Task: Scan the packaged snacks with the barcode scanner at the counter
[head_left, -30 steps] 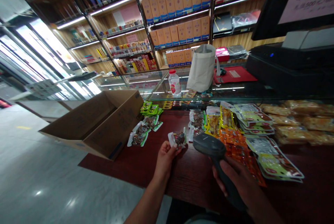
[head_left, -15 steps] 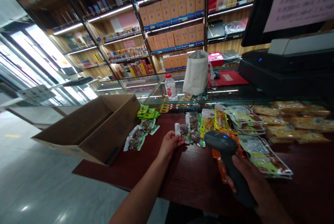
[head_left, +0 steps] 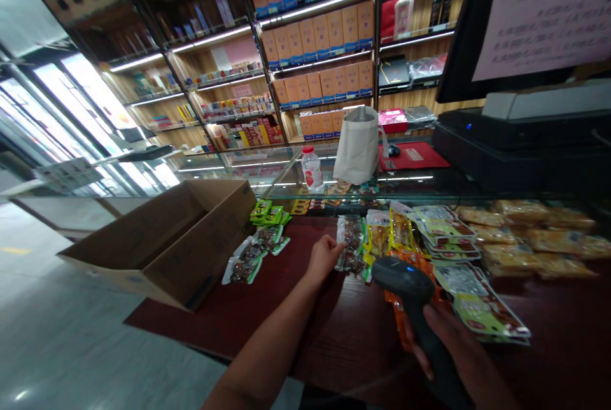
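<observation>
My right hand (head_left: pixel 453 340) is wrapped round the handle of a dark barcode scanner (head_left: pixel 403 279), whose head points left over the counter. My left hand (head_left: pixel 325 255) has its fingers closed at the left edge of a small clear snack packet (head_left: pixel 351 232) with dark contents and a green edge. More such packets (head_left: pixel 248 257) lie to the left, beside bright green packets (head_left: pixel 270 211). Yellow packets (head_left: pixel 379 232) sit right of my left hand. Orange packets (head_left: pixel 396 318) are partly hidden beneath the scanner.
An open cardboard box (head_left: pixel 200 251) stands at the counter's left. Stacked flat snack bags (head_left: pixel 482 298) and bagged pastry-like goods (head_left: pixel 506 257) lie to the right. On the glass top are a red-capped bottle (head_left: pixel 312 171), a white bag (head_left: pixel 358 146) and a monitor (head_left: pixel 461 47).
My left hand has shifted slightly right, and the packet it held at the left now lies closer against the group. The scanner stays near the same place. The view has tilted up a little.
</observation>
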Action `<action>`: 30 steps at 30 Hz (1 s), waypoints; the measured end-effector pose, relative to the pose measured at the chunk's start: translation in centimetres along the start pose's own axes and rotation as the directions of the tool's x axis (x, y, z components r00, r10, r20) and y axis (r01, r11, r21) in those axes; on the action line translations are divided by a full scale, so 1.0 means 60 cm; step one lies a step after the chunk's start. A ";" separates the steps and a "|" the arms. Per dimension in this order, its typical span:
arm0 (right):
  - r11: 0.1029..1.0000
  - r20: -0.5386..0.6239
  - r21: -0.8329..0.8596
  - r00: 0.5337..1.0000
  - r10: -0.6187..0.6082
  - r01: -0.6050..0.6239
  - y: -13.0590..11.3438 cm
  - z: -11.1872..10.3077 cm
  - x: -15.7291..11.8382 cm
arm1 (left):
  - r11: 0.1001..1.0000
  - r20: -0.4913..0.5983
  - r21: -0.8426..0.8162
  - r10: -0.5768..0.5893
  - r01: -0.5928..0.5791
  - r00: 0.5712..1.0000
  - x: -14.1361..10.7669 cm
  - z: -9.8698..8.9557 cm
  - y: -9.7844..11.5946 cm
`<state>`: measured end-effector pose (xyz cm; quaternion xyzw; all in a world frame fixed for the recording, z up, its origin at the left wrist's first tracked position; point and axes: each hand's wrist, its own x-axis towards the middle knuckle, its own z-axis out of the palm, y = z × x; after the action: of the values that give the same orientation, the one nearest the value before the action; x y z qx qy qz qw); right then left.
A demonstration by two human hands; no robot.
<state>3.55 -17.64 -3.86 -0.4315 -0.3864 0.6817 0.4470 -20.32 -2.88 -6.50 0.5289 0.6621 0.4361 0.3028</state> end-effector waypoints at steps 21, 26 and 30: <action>0.999 0.067 -0.046 0.998 -0.001 0.004 -0.008 0.022 0.000 | 0.466 -0.452 0.784 -0.023 0.410 0.892 -0.085 -0.347 -0.137; 0.998 0.067 -0.062 0.998 -0.005 0.010 -0.003 0.024 -0.007 | 0.746 -0.494 0.584 0.014 0.320 0.869 -0.080 -0.353 -0.146; 0.999 0.025 -0.030 1.000 -0.011 0.012 -0.003 0.022 -0.010 | 0.959 -0.552 0.214 -0.037 0.184 0.833 -0.087 -0.339 -0.147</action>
<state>2.48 -18.35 -3.12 -0.4273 -0.4047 0.6786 0.4396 -40.38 -13.70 -5.87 0.3792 0.8011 0.4597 0.0564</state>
